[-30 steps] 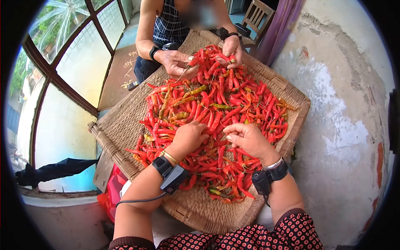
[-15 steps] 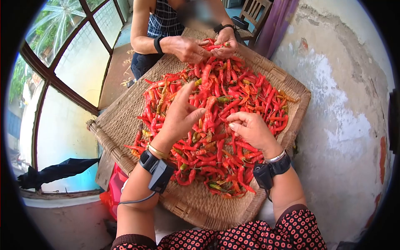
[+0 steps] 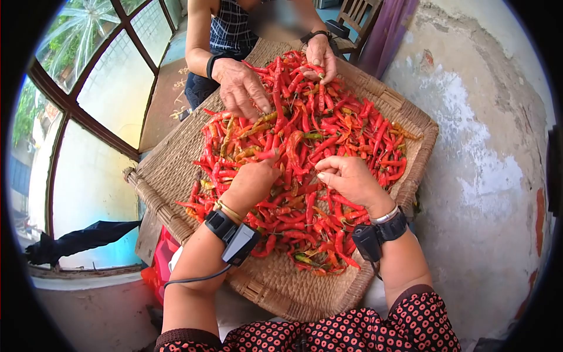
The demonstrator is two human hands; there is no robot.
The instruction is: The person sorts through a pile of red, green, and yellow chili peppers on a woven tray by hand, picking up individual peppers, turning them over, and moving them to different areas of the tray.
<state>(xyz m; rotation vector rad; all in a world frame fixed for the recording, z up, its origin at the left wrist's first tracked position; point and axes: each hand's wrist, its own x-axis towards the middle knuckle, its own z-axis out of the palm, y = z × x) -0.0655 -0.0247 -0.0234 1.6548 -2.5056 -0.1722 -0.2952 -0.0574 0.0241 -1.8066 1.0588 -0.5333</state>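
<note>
Chillies [image 3: 305,146], mostly red with a few green and yellowish ones among them, lie heaped across a flat woven tray [image 3: 275,293] in front of us. The heap fills the middle and far part of the tray, while the near edge and the left corner are bare weave.

Our left hand [image 3: 252,185] rests knuckles up on the near side of the heap. Its fingers are bent down and the tips are sunk among the chillies, so we cannot tell whether they have closed on one. Our right hand [image 3: 349,179] sits just beside it, a little apart, over the same part of the heap. Its fingers are curled in toward the thumb and bunched near the tips. Whether anything is pinched between them is hidden from us. Each of our wrists carries a black strap with a small box, the left one [image 3: 234,234] trailing a cable.

Across the tray, a second person has both hands in the far side of the heap. One hand [image 3: 240,88] is spread with its fingers pointing down into the chillies, and the other [image 3: 321,54] is at the far edge.

An arched window [image 3: 105,88] stands to our left and a patchy plastered wall [image 3: 487,146] to our right.
</note>
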